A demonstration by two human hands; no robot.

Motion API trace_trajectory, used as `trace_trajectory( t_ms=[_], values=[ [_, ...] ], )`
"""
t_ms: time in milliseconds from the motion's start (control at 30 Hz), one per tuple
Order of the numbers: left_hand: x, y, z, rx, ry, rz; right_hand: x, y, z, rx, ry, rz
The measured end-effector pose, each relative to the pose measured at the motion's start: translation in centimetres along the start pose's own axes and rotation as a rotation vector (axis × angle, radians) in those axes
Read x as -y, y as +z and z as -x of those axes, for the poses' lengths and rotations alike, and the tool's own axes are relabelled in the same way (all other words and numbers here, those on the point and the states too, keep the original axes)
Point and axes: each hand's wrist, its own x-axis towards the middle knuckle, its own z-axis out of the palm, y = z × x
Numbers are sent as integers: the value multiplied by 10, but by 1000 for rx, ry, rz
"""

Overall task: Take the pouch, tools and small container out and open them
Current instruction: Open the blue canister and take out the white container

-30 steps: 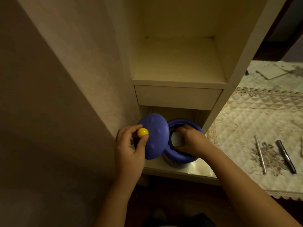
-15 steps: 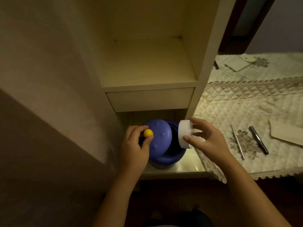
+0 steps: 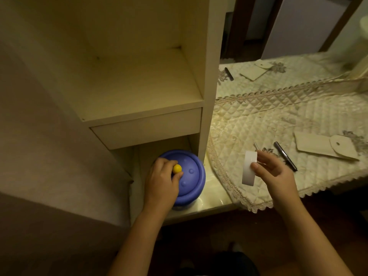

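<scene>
The left hand point(image 3: 162, 181) pinches the yellow knob point(image 3: 177, 168) of the blue lid point(image 3: 188, 173) between thumb and forefinger, and the lid sits flat on the blue jar point(image 3: 187, 198). Holding the knob is the natural way to set the lid square on the rim, and it suggests the jar is being shut now that its contents are out. The jar stands on the glossy counter point(image 3: 211, 204) in the low opening under the drawer point(image 3: 147, 129), tucked against the upright of the shelf unit point(image 3: 211, 80). The left wrist is bent down and the forearm comes up from below, palm turned toward the jar.

The right hand point(image 3: 272, 174) holds the small white container point(image 3: 249, 168) out over the quilted cloth point(image 3: 258, 120). Its fingers point(image 3: 264, 159) are closed on it, the thumb across the front face and the others behind, so it stands on edge with its round side toward the camera. It is clear of the cloth, probably on its way to be set down or twisted open. The palm faces left and the forearm reaches in from the lower right.

On the cloth just beyond that hand lie a thin metal tool point(image 3: 255, 146), partly hidden, and a dark pen-like tool point(image 3: 285, 156). The beige pouch point(image 3: 326, 148) lies farther right with its flap open.
</scene>
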Motion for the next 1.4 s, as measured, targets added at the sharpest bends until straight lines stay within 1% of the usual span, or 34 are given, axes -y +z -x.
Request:
trace_trajectory(
  t_ms=[267,367,533,800,1133,1400],
  values=[
    [2,5,7,-57,-23,85,-2,6,1,30,-2,-18],
    [3,4,23,-107,-95,136,-3,8,0,41,7,-15],
    [7,20,56,-186,-222,118,-9,11,2,50,23,10],
    [0,40,53,-228,-420,296,-14,7,3,44,53,34],
    [10,50,14,-350,-403,415,-9,-3,4,-22,58,47],
    [5,57,-15,-452,-452,446,-8,-7,1,-56,78,69]
  ],
)
